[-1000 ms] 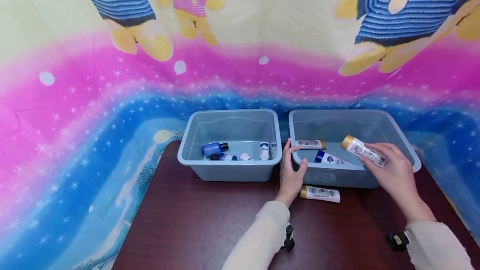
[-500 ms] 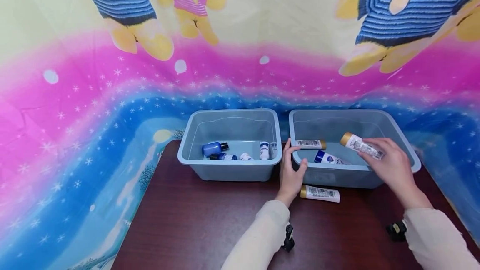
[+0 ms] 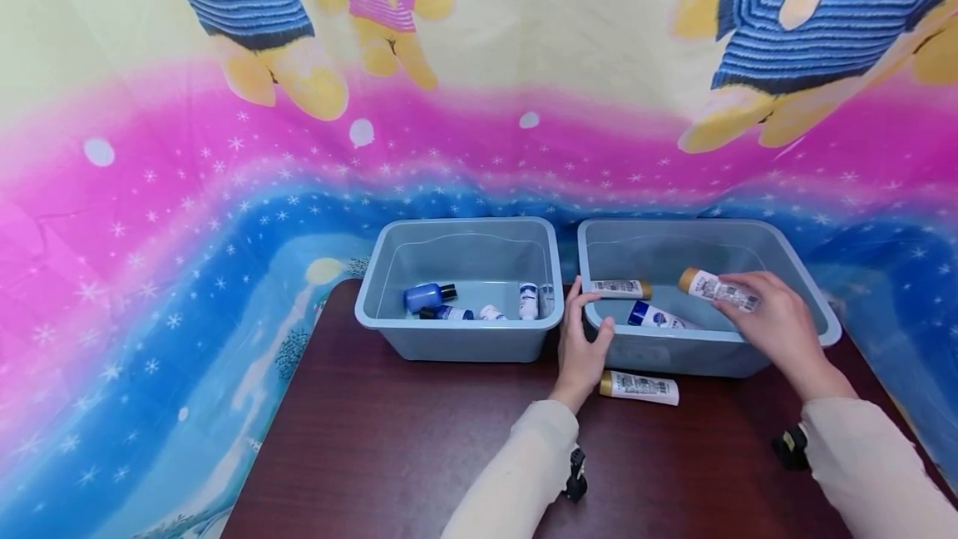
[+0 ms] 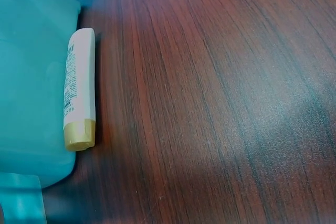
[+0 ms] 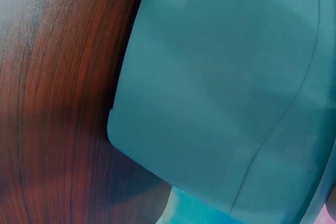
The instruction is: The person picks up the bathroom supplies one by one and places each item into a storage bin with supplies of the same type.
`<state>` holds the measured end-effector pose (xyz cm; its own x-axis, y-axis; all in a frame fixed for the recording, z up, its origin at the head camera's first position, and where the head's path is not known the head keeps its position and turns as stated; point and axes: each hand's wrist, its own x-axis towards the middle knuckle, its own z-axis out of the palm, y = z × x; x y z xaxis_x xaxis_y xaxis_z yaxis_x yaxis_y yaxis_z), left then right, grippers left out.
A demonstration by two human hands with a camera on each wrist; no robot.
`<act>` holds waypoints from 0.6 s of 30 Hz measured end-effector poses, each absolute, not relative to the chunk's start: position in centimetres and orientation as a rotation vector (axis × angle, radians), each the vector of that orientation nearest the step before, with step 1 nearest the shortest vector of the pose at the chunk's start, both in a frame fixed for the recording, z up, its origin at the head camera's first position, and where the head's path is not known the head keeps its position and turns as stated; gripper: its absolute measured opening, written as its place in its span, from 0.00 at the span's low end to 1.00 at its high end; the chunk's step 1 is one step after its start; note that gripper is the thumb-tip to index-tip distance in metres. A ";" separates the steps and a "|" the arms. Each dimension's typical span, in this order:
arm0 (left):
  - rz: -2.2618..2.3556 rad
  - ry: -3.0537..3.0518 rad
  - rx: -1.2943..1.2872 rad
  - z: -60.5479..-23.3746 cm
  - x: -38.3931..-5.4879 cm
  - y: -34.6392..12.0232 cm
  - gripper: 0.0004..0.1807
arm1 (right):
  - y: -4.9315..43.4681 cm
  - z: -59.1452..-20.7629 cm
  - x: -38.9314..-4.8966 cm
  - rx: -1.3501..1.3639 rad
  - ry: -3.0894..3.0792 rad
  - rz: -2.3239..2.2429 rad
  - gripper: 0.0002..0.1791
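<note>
In the head view my right hand [image 3: 778, 320] pinches a white bottle with a gold cap [image 3: 717, 289] over the right grey-blue bin [image 3: 674, 352]. The cap points left and printed text faces up. My left hand [image 3: 584, 348] rests against that bin's front left corner, fingers at the rim and thumb on the front wall. Inside this bin lie another gold-capped bottle [image 3: 617, 288] and a white tube with a blue cap [image 3: 659, 316]. A third gold-capped white bottle [image 3: 640, 387] lies on the table before the bin; the left wrist view shows this bottle [image 4: 80, 90] too.
A second grey-blue bin [image 3: 464, 343] stands to the left, holding a blue bottle [image 3: 422, 298], a dark blue bottle [image 3: 446, 314] and small white bottles [image 3: 528, 301]. Both bins stand on the dark wooden table [image 3: 389, 439]. A printed cloth [image 3: 479, 148] hangs behind.
My right hand has moved slightly forward and left with the white bottle, which now lies a little flatter. My left hand and the bins have stayed in place.
</note>
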<state>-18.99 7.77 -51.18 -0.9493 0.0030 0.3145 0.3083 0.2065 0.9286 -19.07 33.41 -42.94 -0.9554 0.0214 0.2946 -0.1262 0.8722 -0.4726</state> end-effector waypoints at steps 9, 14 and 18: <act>-1.817 -2.245 -0.300 -50.9 -18.9 7.7 0.20 | 33.7 -42.7 -20.2 0.115 -2.858 0.644 0.25; -1.811 -2.250 -0.300 -50.9 -18.9 7.7 0.20 | 33.8 -42.8 -20.6 0.098 -2.901 0.657 0.25; -1.811 -2.257 -0.298 -51.0 -18.9 7.6 0.19 | 33.9 -42.9 -20.8 0.101 -2.925 0.663 0.25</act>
<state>-18.91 7.63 -50.98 -0.9524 0.0138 0.3044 0.3002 0.2144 0.9295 -20.76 33.88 -42.93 -0.9879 -0.0346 0.1514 -0.0965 0.9006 -0.4237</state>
